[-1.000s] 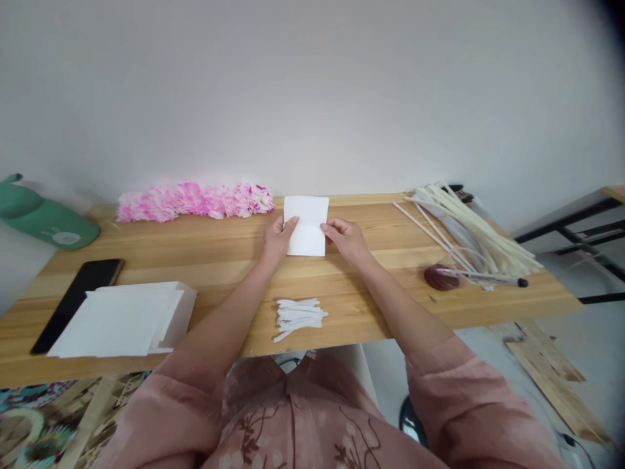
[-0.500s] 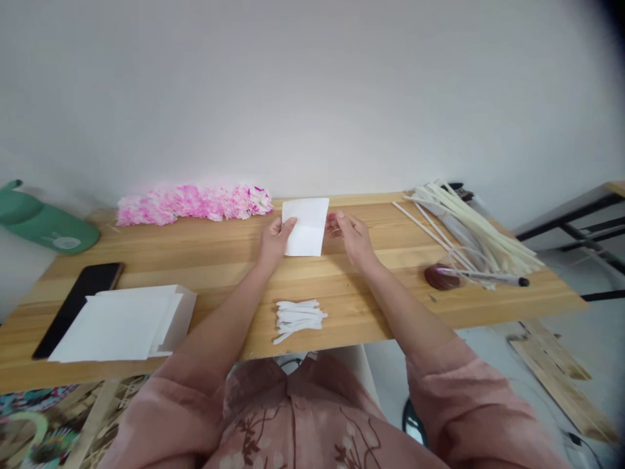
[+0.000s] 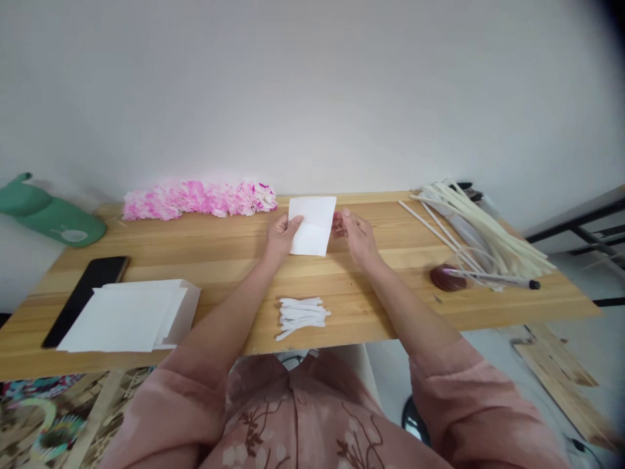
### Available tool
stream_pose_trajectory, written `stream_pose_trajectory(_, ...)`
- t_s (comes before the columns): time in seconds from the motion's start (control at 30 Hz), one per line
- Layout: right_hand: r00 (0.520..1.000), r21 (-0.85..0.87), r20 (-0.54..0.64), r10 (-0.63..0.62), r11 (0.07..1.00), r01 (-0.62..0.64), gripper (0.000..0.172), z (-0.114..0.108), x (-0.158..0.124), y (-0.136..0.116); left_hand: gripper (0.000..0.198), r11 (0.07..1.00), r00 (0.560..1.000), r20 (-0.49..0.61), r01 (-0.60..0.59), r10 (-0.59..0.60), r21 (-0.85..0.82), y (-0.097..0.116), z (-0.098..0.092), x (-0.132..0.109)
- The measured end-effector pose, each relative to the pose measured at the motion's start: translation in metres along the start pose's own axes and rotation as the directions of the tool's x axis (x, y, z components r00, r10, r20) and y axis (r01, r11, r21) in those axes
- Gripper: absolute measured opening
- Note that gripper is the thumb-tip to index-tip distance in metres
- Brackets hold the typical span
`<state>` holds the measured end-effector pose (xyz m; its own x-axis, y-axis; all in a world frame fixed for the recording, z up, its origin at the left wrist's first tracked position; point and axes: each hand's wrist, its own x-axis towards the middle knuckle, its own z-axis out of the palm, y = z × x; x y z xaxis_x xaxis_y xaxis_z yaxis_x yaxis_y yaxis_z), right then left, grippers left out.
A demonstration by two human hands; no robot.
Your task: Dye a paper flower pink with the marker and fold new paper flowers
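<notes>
My left hand [image 3: 283, 234] is closed on the left side of a small white sheet of paper [image 3: 315, 227], thumb on its face. The sheet is raised over the far part of the wooden table [image 3: 229, 251], and a faint crease crosses it. Just off its right edge, my right hand [image 3: 355, 233] has loosely bent fingers with gaps between them; I see nothing in them. Nearer to me lies a small bundle of white strips [image 3: 303, 316]. On the left rests a stack of white paper [image 3: 122, 316].
Pink tissue-like flowers [image 3: 200, 198] line the wall. At left are a black phone [image 3: 83, 299], partly under the paper stack, and a green bottle [image 3: 63, 218]. Cream sticks [image 3: 488, 225], a dark red round container [image 3: 448, 278] and a pen [image 3: 517, 283] occupy the right end.
The view has shifted slightly, so everything on the table sits a little further right. My left hand keeps its hold on the sheet, and my right hand stays beside its edge.
</notes>
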<state>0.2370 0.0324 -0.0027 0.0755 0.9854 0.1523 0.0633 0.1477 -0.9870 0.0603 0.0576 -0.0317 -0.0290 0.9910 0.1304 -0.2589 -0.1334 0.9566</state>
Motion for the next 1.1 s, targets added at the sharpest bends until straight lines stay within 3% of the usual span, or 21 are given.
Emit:
stream_pose_trajectory(0.57, 1.0, 0.061, 0.008, 0.009, 0.998, -0.009, 0.058, 0.0019, -0.0008, 0.0013, 0.047, 1.0, 1.0, 0.025, -0.011, 0.011, -0.006, 0.0009, -0.0004, 0.0007)
stream_pose_trajectory(1.1, 1.0, 0.041, 0.004, 0.023, 0.999, -0.023, 0.058, 0.0011, 0.0006, 0.004, 0.043, 1.0, 0.999, 0.03, -0.031, 0.03, 0.005, -0.0006, -0.0009, 0.0004)
